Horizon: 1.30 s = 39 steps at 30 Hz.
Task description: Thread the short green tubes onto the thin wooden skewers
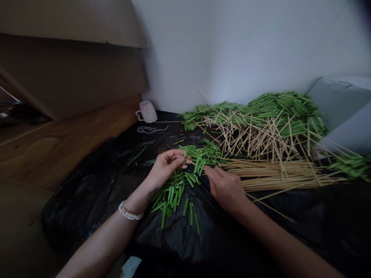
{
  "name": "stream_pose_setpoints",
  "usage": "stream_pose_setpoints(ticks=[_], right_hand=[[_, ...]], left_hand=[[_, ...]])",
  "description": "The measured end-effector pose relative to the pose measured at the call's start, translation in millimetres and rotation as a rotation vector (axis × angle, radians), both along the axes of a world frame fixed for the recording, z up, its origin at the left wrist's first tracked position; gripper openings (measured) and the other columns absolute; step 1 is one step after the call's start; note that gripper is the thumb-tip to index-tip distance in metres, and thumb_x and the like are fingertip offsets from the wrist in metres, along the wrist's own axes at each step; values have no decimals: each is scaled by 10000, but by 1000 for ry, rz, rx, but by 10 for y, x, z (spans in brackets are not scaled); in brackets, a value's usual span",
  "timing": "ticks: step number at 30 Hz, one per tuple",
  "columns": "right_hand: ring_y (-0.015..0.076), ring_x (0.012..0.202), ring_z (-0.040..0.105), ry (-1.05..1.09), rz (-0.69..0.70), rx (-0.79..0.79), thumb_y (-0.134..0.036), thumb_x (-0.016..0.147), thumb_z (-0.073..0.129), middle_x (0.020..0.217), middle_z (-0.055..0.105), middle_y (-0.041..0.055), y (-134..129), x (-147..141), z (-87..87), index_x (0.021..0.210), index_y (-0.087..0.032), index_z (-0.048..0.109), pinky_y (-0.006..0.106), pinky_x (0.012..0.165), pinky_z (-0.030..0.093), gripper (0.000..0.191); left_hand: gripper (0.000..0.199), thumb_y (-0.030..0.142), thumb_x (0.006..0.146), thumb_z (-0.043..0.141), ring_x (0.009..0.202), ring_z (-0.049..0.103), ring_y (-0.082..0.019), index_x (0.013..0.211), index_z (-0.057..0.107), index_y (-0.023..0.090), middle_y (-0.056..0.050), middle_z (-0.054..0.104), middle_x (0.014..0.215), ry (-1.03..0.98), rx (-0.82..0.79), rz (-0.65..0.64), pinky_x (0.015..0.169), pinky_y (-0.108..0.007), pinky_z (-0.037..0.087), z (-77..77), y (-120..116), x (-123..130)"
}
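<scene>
My left hand (166, 166) pinches a short green stalk piece (186, 154) between thumb and fingers; a pearl bracelet (129, 212) circles its wrist. My right hand (224, 187) lies palm down beside it and holds a thin bamboo skewer (193, 163) whose tip reaches the green piece. Under and between the hands lies a loose heap of cut green stalk pieces (174, 195) on a black plastic sheet (95, 185). To the right of my right hand lies a bundle of bare bamboo skewers (275, 172).
A big pile of skewers threaded with green pieces (272, 116) fills the back right against the white wall. A white mug (147, 112) and a coil of string (149, 129) sit at the back left. Wooden surface (58, 146) at left, grey box (344, 104) at far right.
</scene>
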State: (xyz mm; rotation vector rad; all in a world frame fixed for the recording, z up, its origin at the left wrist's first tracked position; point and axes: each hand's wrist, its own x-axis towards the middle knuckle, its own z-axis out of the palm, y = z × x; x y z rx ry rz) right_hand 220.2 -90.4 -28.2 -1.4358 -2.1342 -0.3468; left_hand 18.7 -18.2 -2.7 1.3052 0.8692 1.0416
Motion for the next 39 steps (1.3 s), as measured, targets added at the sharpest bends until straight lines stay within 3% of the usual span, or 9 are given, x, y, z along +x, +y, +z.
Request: stream_pose_setpoints(ticks=[9, 39], right_hand=[[120, 617, 571, 6, -2, -6, -149, 910, 404, 757, 659, 21, 0, 6, 3, 1118, -170, 649, 246, 555, 332, 322], [118, 622, 566, -26, -25, -78, -150, 905, 404, 752, 651, 8, 5, 5, -12, 1127, -185, 643, 251, 552, 335, 328]], left_hand=[[324, 288, 715, 774, 843, 709, -191, 975, 660, 130, -89, 750, 943, -12, -5, 0, 721, -272, 575, -15, 24, -12], [352, 324, 675, 794, 828, 704, -209, 943, 678, 128, -89, 741, 920, 48, 9, 10, 727, -306, 569, 5, 19, 3]])
